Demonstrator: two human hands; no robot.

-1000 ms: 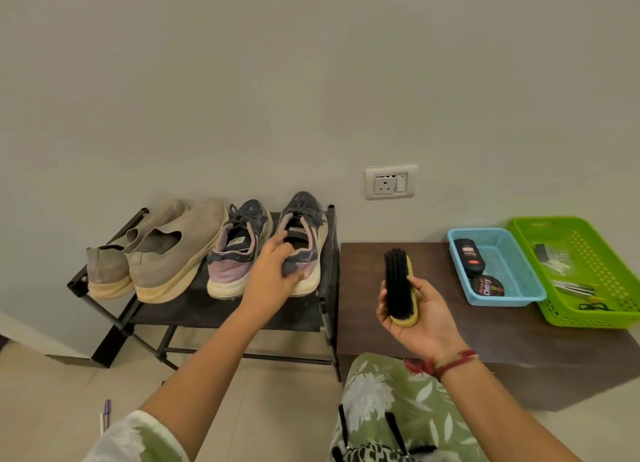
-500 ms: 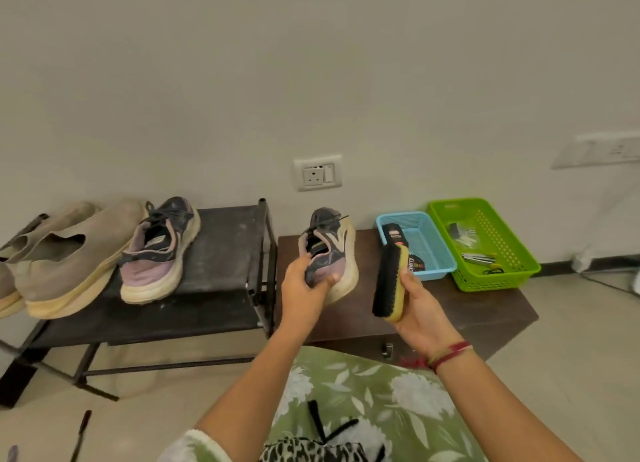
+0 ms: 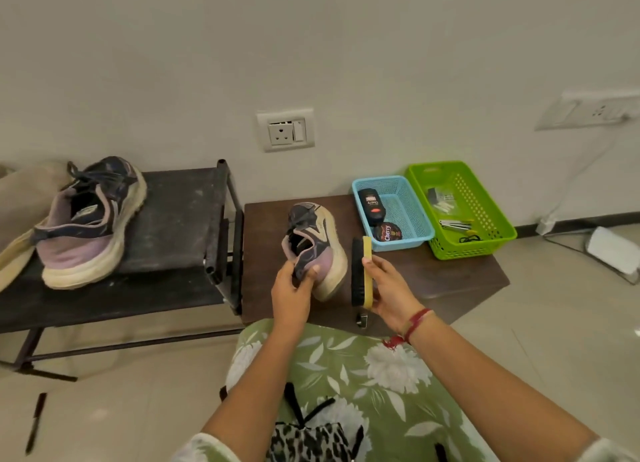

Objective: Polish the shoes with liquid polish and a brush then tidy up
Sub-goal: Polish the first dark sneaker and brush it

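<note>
Left hand [image 3: 292,288] grips the heel of a navy-and-lilac sneaker [image 3: 317,250] with a cream sole, tilted sole-rightward over the dark brown wooden table [image 3: 450,281]. Right hand [image 3: 391,288] holds a yellow-backed, black-bristled shoe brush [image 3: 362,271] upright just beside it — bristles facing the sole. The black liquid polish bottle [image 3: 372,207] lies in the blue plastic basket [image 3: 412,212] at the table's rear; the matching sneaker [image 3: 91,222] sits on the black metal rack [image 3: 180,219].

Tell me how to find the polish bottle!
Look at the brown table beside the black shoe rack. At its back, pick the blue basket, left of the green basket. Inside, the bottle is the long black thing with a red end, not the flat round tin.
</note>
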